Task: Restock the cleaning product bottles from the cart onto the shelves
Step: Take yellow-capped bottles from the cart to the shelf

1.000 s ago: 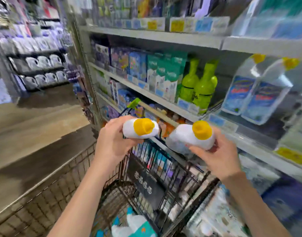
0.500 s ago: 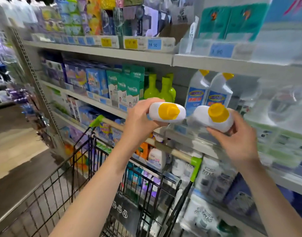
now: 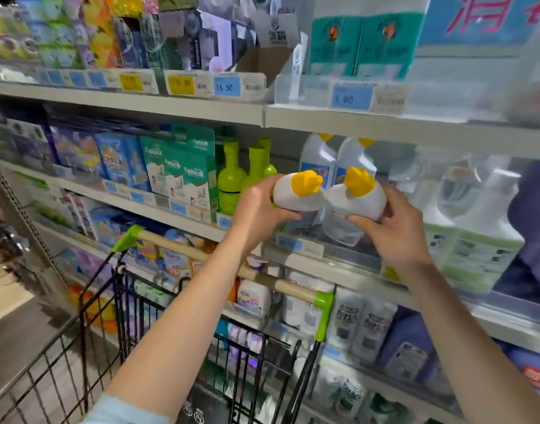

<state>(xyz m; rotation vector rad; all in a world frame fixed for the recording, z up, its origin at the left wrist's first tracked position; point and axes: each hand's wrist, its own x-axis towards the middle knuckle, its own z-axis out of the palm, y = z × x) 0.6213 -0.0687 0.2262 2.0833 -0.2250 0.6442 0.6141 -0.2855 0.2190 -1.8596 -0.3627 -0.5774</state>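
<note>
Labels hidden under my palms. Left grip (image 3: 256,209) wraps left bottle (image 3: 293,198), right grip (image 3: 397,237) wraps right bottle (image 3: 366,200): both white w/ yellow caps, side by side, shelf edge (image 3: 305,249) just below the grips.

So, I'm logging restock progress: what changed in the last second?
The left hand and right hand lifted the left bottle and right bottle from above the cart up in front of the matching shelved bottles. Unchanged: each hand grips its bottle; neither is set down.
</note>
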